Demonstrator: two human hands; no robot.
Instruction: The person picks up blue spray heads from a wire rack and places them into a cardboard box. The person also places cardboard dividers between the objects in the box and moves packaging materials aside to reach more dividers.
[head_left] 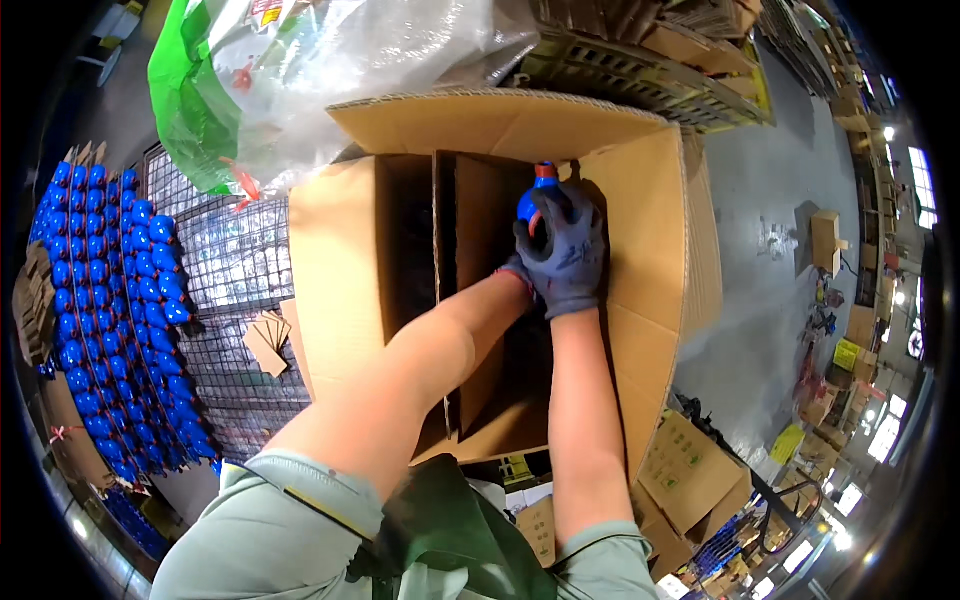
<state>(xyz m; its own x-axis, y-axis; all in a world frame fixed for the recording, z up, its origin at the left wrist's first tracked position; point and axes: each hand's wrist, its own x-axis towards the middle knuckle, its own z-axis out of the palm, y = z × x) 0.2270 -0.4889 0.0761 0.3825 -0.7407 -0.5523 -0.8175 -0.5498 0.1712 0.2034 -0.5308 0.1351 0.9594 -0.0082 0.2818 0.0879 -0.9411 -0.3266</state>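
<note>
Together, both gloved hands, right hand [568, 250] over left hand [520, 268], close their fingers around a blue bottle [536, 195] inside the open cardboard box [650, 240].

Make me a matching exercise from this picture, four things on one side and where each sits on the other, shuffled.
Things:
1. blue bottle
2. rows of blue bottles
3. clear plastic bag
4. cardboard slips

Places:
A. on the wire rack beside the box's left flap
B. in the gloved hands, over the open cardboard box
C. far left, packed together
D. behind the box, at the top

Pairs: 1-B, 2-C, 3-D, 4-A
</note>
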